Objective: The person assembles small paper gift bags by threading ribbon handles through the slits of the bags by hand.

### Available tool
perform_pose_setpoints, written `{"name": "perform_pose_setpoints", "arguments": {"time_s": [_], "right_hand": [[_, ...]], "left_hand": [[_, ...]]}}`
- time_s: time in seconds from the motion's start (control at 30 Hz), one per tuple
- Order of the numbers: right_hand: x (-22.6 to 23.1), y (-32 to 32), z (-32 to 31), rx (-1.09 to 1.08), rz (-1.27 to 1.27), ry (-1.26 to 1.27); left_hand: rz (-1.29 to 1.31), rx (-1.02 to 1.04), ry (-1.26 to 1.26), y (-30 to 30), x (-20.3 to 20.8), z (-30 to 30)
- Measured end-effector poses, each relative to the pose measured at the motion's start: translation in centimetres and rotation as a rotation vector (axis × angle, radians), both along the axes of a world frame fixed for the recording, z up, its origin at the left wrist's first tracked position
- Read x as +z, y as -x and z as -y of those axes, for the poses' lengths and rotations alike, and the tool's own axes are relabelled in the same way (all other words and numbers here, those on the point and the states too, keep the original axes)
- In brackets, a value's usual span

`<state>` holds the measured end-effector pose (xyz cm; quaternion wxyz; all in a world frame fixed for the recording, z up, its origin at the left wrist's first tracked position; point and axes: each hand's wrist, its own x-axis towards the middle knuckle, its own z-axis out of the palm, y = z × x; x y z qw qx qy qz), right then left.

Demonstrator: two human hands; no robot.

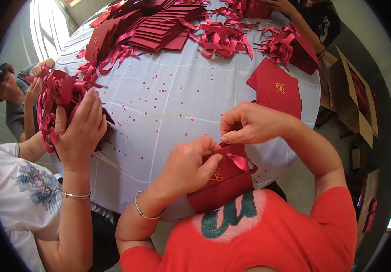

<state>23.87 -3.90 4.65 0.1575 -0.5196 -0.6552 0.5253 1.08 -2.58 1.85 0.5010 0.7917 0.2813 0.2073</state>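
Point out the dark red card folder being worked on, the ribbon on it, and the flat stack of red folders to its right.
Dark red card folder (225,188), head view, front face.
Red satin ribbon (240,161), head view, loop.
Flat stack of red folders (277,90), head view, top cover.

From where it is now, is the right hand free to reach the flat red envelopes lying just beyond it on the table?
Probably not at once: the right hand is pinching the ribbon on the red envelope that the left hand steadies. The stack of envelopes lies close, with bare cloth between.
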Motion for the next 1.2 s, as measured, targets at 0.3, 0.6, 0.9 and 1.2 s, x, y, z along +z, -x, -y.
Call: {"name": "perform_pose_setpoints", "arguments": {"time_s": [0.3,0.6,0.9,1.2], "right_hand": [[2.5,0.2,-2.9,0.356,0.166,0.151],[-0.6,0.8,-4.1,0.377,0.011,0.4],[-0.9,1.6,-3.2,-0.209,0.073,0.314],[-2.6,0.3,-6.1,-0.347,-0.009,-0.15]], "left_hand": [[0.015,0.035,-0.212,0.0,0.2,0.9],[0.062,0.018,-0.338,0.0,-0.1,1.3],[0.025,-0.043,-0.169,0.1,0.1,0.7],[-0.034,0.008,0.07,-0.2,-2.0,-0.6]]}}
